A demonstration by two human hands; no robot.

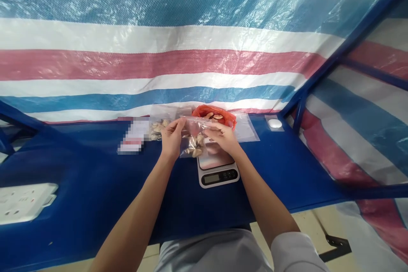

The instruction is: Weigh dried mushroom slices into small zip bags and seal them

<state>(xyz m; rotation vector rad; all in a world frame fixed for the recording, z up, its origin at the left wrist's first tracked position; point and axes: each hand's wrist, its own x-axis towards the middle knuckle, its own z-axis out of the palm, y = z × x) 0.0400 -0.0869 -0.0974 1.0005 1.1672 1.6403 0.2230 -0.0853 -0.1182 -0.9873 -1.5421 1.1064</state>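
Observation:
Between my two hands hangs a clear zip bag (pixel 195 141) with several pale brown dried slices at its bottom. My left hand (pixel 172 138) pinches the bag's top left corner between thumb and fingers. At the top right, my right hand (pixel 223 137) has its fingers closed on the bag's upper edge. Below and to the right is a white kitchen scale (pixel 218 177) with a dark display panel, its plate partly hidden by my right hand. Just behind my hands an open red plastic bag (pixel 231 119) holds more slices. Another clear bag (pixel 157 128) of slices lies left of my left hand.
Flat clear bags (pixel 249 129) lie behind my right hand. A white oval object (pixel 275 123) rests on the blue table (pixel 280 170) at the right. A power strip (pixel 27 202) sits at the left. Striped sheeting (pixel 153 63) and a blue frame (pixel 342 49) bound the table.

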